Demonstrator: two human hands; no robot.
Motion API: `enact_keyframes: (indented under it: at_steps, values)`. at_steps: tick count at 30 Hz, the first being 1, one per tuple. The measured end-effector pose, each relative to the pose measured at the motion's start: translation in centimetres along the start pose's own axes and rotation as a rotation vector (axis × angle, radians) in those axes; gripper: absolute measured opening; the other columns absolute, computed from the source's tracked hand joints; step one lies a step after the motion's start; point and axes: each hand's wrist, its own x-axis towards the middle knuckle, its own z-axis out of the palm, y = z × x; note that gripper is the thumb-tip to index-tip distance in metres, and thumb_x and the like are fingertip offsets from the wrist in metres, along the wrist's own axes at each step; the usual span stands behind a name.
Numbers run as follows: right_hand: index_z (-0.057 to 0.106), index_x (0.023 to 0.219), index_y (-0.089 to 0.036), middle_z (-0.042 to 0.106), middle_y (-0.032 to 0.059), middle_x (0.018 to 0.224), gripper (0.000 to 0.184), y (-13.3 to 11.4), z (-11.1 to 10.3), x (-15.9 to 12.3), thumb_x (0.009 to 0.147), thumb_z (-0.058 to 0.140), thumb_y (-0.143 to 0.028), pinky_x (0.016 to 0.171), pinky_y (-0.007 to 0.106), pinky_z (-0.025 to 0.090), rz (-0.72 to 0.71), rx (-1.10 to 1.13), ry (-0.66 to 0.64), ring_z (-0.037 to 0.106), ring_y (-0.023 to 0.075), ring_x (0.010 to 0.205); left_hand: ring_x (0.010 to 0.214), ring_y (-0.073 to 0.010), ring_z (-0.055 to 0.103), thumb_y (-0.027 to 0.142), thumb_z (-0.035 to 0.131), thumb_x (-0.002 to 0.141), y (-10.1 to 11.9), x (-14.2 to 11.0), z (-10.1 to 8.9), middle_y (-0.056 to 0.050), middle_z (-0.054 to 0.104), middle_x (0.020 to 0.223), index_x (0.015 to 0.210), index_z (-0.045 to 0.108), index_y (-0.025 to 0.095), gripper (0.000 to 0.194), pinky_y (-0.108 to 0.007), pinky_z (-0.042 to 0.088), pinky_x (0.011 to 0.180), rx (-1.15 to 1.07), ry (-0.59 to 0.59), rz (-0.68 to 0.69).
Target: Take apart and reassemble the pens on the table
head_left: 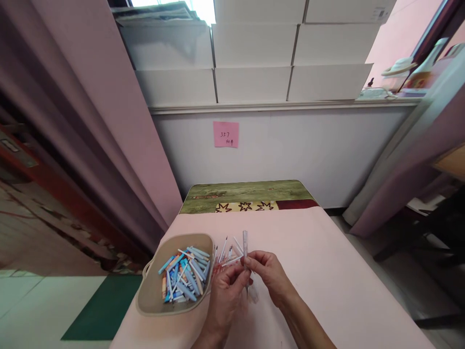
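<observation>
My left hand [228,293] and my right hand [271,274] meet near the front of the table, both closed with thumb and fingers pinched. Between them stands a clear plastic pen tube [245,242], nearly upright, its upper end poking above my fingertips. Fingers cover its lower part. Just behind my left hand lie several thin white pen refills [224,249] with dark tips, and some reddish clear pieces among them. Left of my hands a beige basket [148,301] holds many blue, white and orange pen parts [189,274]. Something transparent below my right fingers is too blurred to name.
A pale pink cover [308,252] lies over the table, whose green patterned far end [254,190] shows. Behind it is a white wall with a pink note [225,134] and stacked white boxes [254,85] on a ledge. Curtains [90,121] hang at the left.
</observation>
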Motion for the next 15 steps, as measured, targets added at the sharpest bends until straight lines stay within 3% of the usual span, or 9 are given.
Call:
enact_keyframes:
  at_steps: [5, 9, 12, 15]
  values:
    - [0.063, 0.07, -0.014, 0.058, -0.0012, 0.06, 0.036, 2.5, 0.1, -0.4, 0.066, 0.077, -0.047, 0.05, 0.022, 0.037, 0.012, -0.042, 0.089, 0.047, 0.0093, 0.052, 0.058, -0.0141, 0.056, 0.048, 0.075, 0.065, -1.8, 0.0, 0.1, -0.002, 0.064, 0.06, 0.075, 0.074, 0.015, 0.034, -0.024, 0.044, 0.057, -0.046, 0.017, -0.071]
    - [0.06, 0.065, -0.014, 0.056, -0.0022, 0.056, 0.038, 3.7, -1.4, -0.3, 0.067, 0.073, -0.05, 0.052, 0.023, 0.041, 0.031, -0.181, 0.139, 0.049, 0.0098, 0.051, 0.068, -0.0183, 0.062, 0.049, 0.077, 0.061, -3.9, -0.6, -0.2, -0.005, 0.07, 0.072, 0.086, 0.074, 0.016, 0.041, -0.027, 0.048, 0.064, -0.007, -0.02, -0.104]
    - [0.065, 0.074, -0.015, 0.062, 0.0001, 0.063, 0.039, 1.8, -6.0, 0.9, 0.074, 0.062, -0.054, 0.055, 0.023, 0.044, 0.055, -0.64, 0.363, 0.055, 0.0116, 0.055, 0.07, -0.0201, 0.063, 0.05, 0.08, 0.056, -5.1, -1.4, -0.8, -0.006, 0.071, 0.077, 0.093, 0.072, 0.018, 0.05, -0.029, 0.05, 0.065, 0.044, 0.019, -0.115]
    - [0.068, 0.077, -0.016, 0.066, 0.0033, 0.068, 0.031, -2.2, -12.9, 1.9, 0.073, 0.063, -0.047, 0.058, 0.025, 0.043, 0.062, -0.844, 0.589, 0.059, 0.0155, 0.063, 0.06, -0.0169, 0.058, 0.056, 0.077, 0.057, -6.2, -2.4, -2.0, -0.004, 0.067, 0.065, 0.082, 0.072, 0.017, 0.047, -0.026, 0.048, 0.057, 0.084, 0.066, -0.106]
